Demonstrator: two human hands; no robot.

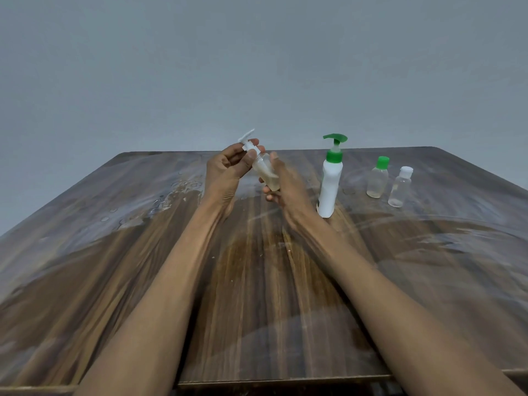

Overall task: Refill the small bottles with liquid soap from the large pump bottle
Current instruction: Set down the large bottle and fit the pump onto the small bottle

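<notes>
A small clear bottle with pale liquid and a white pump top is held tilted above the table, between both hands. My left hand grips the white pump collar with thumb and fingers. My right hand wraps around the bottle's body from the right. To the right stands the large white pump bottle with its green pump head. Further right stand a small clear bottle with a green cap and a small clear bottle with a white cap, each with a little liquid at the bottom.
The wooden table has glossy, smeared patches across its surface. Its far edge meets a plain grey wall, and the near edge runs along the bottom of the view.
</notes>
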